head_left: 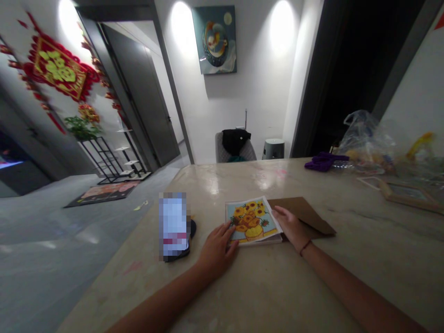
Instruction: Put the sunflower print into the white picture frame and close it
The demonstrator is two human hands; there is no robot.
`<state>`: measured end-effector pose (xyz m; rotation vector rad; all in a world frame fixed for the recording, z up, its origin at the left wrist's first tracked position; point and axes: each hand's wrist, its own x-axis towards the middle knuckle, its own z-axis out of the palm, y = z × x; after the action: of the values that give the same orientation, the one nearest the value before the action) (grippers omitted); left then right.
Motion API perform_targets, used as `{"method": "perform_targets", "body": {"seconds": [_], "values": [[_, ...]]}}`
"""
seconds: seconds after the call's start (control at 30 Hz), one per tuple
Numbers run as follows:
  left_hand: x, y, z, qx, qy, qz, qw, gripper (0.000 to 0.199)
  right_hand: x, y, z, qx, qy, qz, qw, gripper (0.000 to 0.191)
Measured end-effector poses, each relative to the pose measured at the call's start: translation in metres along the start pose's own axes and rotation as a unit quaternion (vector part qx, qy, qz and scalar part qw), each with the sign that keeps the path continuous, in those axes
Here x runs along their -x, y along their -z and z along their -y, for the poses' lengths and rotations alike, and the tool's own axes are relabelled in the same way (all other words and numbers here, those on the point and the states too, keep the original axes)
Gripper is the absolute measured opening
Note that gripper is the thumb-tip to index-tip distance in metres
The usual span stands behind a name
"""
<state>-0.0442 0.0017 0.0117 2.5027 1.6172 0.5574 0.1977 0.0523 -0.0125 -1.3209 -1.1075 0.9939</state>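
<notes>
A sunflower picture [252,218] with a pale border lies on the table, slightly askew over a clear, shallow frame or case [268,240]. My left hand [219,246] rests at its left side, fingers stretched over the edge and lower left corner, thumb apart near the front edge. At the opposite side, my right hand [289,225] has hold of the picture's right border, which looks a little raised over the case; the fingers' undersides are hidden. Partly under the right hand and the picture lies a brown envelope [305,212].
A phone [174,225] with a blurred screen leans on a dark stand to the left. Farther right are purple cloth [321,162], a clear plastic bag [367,138] and a wooden frame [409,196]. Beyond the marble-like tabletop [263,291] stands a chair [236,145] with black clothing.
</notes>
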Motion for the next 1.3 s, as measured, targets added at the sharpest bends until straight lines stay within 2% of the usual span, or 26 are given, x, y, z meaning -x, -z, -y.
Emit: {"method": "perform_targets", "body": {"seconds": [0.1,0.23,0.4,0.53,0.63,0.77,0.93,1.03,1.1,1.17,1.2,1.3], "values": [[0.000,-0.001,0.001,0.002,-0.002,-0.008,1.000,0.042,-0.002,-0.003,0.002,-0.036,-0.033,0.049,0.998,0.051],[0.000,-0.002,0.002,0.008,0.005,-0.007,1.000,0.042,-0.002,-0.007,0.000,-0.032,-0.021,0.103,0.994,0.030],[-0.003,-0.006,0.009,0.049,0.025,-0.054,0.997,0.045,0.000,-0.005,-0.003,0.006,0.024,0.075,0.997,0.034],[-0.010,-0.009,0.016,0.118,0.121,-0.118,0.979,0.056,0.001,-0.003,0.001,-0.037,0.006,0.050,0.998,0.036],[-0.017,-0.011,0.017,0.181,0.146,-0.150,0.961,0.048,0.002,-0.004,0.007,-0.073,0.012,0.029,0.997,0.037],[-0.020,-0.011,0.012,0.227,0.106,-0.154,0.956,0.029,0.005,-0.008,0.012,-0.067,0.037,0.016,0.997,0.041],[-0.019,-0.001,0.006,0.234,0.155,-0.164,0.946,0.032,0.012,-0.012,0.010,-0.031,0.068,0.019,0.997,0.043],[-0.019,0.006,0.004,0.310,0.170,-0.150,0.923,0.033,0.015,-0.011,0.010,0.041,0.126,-0.028,0.991,0.044],[-0.020,0.010,0.003,0.362,0.183,-0.143,0.903,0.033,0.019,-0.009,0.012,0.130,0.214,-0.092,0.964,0.045],[-0.020,0.012,0.002,0.398,0.195,-0.136,0.886,0.034,0.025,-0.008,0.015,0.239,0.316,-0.126,0.909,0.045],[-0.020,0.012,0.001,0.409,0.199,-0.131,0.881,0.034,0.029,-0.008,0.016,0.295,0.360,-0.121,0.877,0.042],[-0.017,0.012,-0.002,0.416,0.207,-0.118,0.878,0.035,0.042,-0.011,0.019,0.426,0.451,-0.046,0.783,0.031]]}}
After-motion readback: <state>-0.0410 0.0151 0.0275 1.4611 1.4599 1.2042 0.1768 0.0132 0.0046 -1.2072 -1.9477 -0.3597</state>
